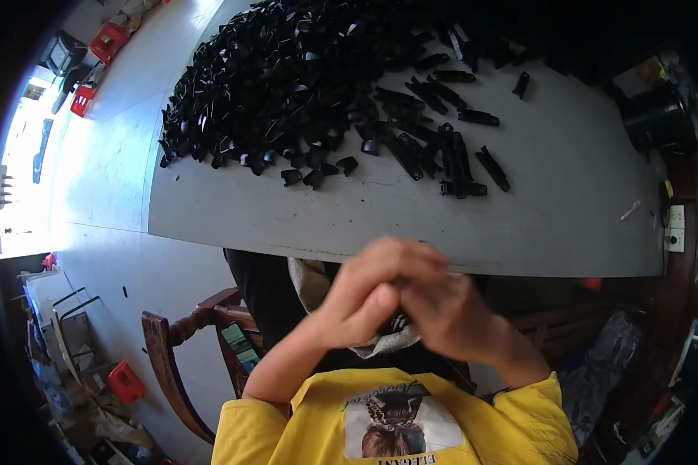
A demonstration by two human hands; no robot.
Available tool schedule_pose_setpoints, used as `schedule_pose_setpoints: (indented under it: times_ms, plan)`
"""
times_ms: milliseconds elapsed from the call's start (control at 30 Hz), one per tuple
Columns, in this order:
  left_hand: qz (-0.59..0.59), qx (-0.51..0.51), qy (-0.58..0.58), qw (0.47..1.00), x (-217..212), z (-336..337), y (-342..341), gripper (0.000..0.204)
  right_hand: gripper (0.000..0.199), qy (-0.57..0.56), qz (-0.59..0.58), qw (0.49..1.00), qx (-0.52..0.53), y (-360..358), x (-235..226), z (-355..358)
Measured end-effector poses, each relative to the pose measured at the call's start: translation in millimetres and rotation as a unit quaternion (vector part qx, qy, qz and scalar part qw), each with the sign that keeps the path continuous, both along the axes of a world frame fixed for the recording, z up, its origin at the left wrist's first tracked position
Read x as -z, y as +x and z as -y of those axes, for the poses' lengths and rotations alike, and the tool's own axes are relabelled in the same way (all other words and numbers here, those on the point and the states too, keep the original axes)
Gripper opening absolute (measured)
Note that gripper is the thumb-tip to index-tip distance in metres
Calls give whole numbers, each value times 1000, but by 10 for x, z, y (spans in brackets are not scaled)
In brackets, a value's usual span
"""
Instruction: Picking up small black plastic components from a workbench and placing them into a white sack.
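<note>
My left hand (368,287) and my right hand (450,314) are pressed together just over the table's near edge, above my lap. The left hand's fingers curl over the right hand's, and its thumb is bent inward. The right hand is bent into a closed shape and a little blurred. Whatever lies between them is hidden. Beyond them on the grey table (302,217) stretches a big heap of small curved black plastic pieces (279,85). To its right lie several long, narrow black plastic parts (457,159), some stacked, some apart.
Light cloth (310,283) lies over my lap. A wooden chair arm (163,333) stands at my left, with a phone (240,345) beside it. Red stools (108,43) are at the far left. A black bucket-like container (659,116) stands beyond the table's right side.
</note>
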State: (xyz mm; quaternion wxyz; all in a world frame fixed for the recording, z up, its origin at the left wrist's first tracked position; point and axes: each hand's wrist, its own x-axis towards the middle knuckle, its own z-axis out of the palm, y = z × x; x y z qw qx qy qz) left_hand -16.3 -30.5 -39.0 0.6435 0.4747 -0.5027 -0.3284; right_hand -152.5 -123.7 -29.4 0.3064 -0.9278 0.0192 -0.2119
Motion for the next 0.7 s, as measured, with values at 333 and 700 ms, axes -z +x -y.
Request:
schedule_pose_setpoints:
  times_ms: [333,700]
  plan:
    - [614,-241,193,726,1,424,577,26,41,-292,-46,952,83,249,-20,1248]
    - [141,-114,100,978,-83,126,416,26,34,6,26,994,111,25,-83,629]
